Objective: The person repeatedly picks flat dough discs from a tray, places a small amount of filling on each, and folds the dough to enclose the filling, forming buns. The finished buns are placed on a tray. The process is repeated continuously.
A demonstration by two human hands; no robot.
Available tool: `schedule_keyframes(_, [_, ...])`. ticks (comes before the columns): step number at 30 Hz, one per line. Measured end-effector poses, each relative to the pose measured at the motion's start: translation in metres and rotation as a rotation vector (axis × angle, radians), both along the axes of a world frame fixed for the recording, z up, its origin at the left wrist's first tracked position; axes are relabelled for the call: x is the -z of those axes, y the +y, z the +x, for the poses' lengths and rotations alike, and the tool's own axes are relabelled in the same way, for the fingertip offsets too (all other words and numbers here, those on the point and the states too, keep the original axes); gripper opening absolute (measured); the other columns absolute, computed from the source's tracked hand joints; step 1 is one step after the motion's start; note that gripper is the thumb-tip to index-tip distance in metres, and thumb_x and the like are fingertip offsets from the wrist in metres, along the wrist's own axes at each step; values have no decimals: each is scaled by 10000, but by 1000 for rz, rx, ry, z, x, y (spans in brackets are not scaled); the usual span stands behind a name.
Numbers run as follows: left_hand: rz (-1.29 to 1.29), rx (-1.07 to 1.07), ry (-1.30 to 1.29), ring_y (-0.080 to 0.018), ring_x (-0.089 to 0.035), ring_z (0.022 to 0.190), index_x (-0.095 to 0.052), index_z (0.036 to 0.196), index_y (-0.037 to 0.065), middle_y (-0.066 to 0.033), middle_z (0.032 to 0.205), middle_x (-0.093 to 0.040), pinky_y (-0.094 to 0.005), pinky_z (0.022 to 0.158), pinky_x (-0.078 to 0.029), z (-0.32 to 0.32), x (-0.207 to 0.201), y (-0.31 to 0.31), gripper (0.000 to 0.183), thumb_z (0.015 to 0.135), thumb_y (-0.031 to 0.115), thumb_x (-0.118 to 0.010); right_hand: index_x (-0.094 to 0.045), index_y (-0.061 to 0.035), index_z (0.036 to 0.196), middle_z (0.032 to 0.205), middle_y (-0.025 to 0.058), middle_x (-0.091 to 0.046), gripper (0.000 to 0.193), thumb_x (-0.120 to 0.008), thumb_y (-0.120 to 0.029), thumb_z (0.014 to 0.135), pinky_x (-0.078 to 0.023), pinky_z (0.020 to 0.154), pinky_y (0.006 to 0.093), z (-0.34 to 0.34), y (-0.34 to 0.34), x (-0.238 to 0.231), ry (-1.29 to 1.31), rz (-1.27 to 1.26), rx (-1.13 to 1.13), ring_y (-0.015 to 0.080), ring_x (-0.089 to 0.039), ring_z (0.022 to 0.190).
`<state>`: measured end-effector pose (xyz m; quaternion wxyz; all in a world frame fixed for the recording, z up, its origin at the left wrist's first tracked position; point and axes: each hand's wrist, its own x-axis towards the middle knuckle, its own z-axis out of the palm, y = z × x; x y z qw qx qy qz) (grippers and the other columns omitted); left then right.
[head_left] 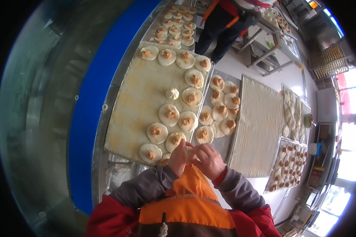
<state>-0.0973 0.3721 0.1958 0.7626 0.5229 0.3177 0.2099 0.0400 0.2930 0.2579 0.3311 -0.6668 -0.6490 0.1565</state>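
Note:
Close to my body, my left hand (178, 159) cups a piece of pale dough (189, 154). My right hand (210, 161) has its fingers closed on the dough's edge from the other side. The inside of this piece is hidden by my fingers. Just beyond my hands lies a dough round with orange-brown filling (175, 140); several more like it cover the right and near parts of a cloth-covered board (132, 102). Among them sits one closed, pleated bun (172, 93).
More filled rounds overlap on a metal surface (225, 144) at right. Beyond it are a cloth-covered board (255, 126) and trays of dough pieces (287, 164). A blue band (95, 91) runs along the left. Another person (221, 27) stands at the far side, beside a metal rack table (271, 49).

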Motion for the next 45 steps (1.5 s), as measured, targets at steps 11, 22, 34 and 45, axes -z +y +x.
schedule_keyframes(11, [-668,-154,-154,-296,-669,1061,-414,1427,104,-154,1281,-596,-395,865,-553,-60,18,117,635,1035,602,-366,-613,-77,1309,1155,139,-681,549,-801,-211,812,-543,827,386,96,222,87,182,-234,195,279,-681,966])
schedule_keyframes(22, [-514,-170,22,-187,-663,901,-550,1260,34,-112,1063,-667,-300,765,-521,-104,11,110,409,1089,377,-407,-512,-89,1391,1347,143,-562,640,-774,-240,828,-478,1004,446,118,269,121,-104,-119,210,361,-553,1218])
schedule_keyframes(34, [-231,95,51,-123,-663,851,-581,1175,56,-52,1010,-680,-252,730,-522,-39,-11,72,236,1080,239,-467,-711,-42,1073,937,130,-726,163,-625,-92,944,-558,725,352,94,-29,148,395,-338,662,238,-704,820])
schedule_keyframes(45, [-214,374,223,-108,-646,915,-577,1184,57,-33,1035,-676,-248,754,-517,7,7,9,208,1072,201,-476,-693,-94,1019,1085,113,-664,343,-741,-363,811,-494,907,448,81,8,166,-2,-613,600,318,-634,1038])
